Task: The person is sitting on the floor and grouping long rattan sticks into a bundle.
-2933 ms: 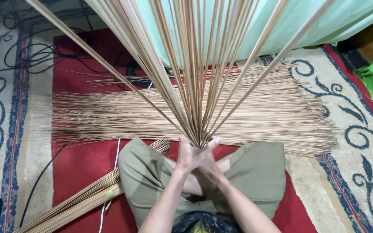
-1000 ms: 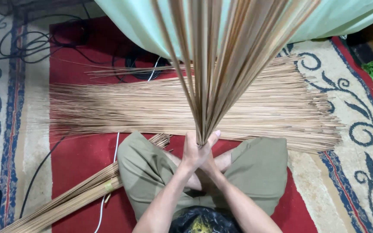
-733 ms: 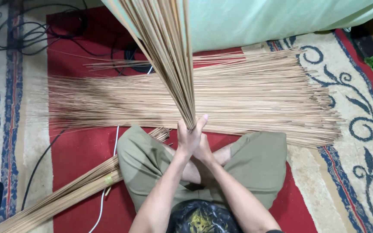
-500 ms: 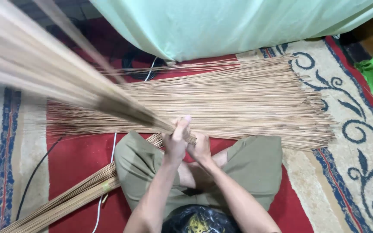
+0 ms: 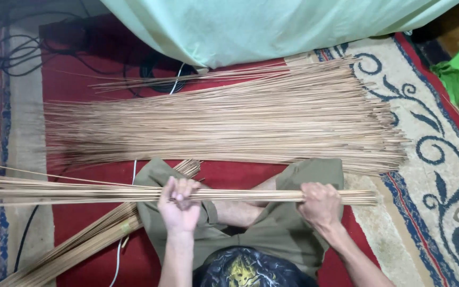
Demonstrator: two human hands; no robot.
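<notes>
- Step in hand, as judged: a bundle of thin sticks (image 5: 134, 194) is held level across the lap, apparently being gathered and evened into one tight sheaf.
- Left hand (image 5: 179, 204): fingers curled closed around the bundle near its middle.
- Right hand (image 5: 321, 204): closed around the same bundle close to its right end, where the stick tips line up fairly evenly.
- Position of the bundle: horizontal, above the crossed legs; its left end fans out loosely past the red carpet (image 5: 81, 111).
- Next move, as judged: it calls for a firm two-handed grip, since the loose left end could splay or shed sticks if the grip slackens.
- Count, stick groups: three. One held bundle, one large flat pile (image 5: 229, 125) spread on the carpet ahead of the knees, one bundle lying aslant on the floor (image 5: 88, 242) at lower left. Single sticks are too many to count.
- Count, hands: two, both occupied.
- Count, other items: one pale green cloth (image 5: 272, 24) hanging over the far edge of the pile, and one white cable (image 5: 118, 260).
</notes>
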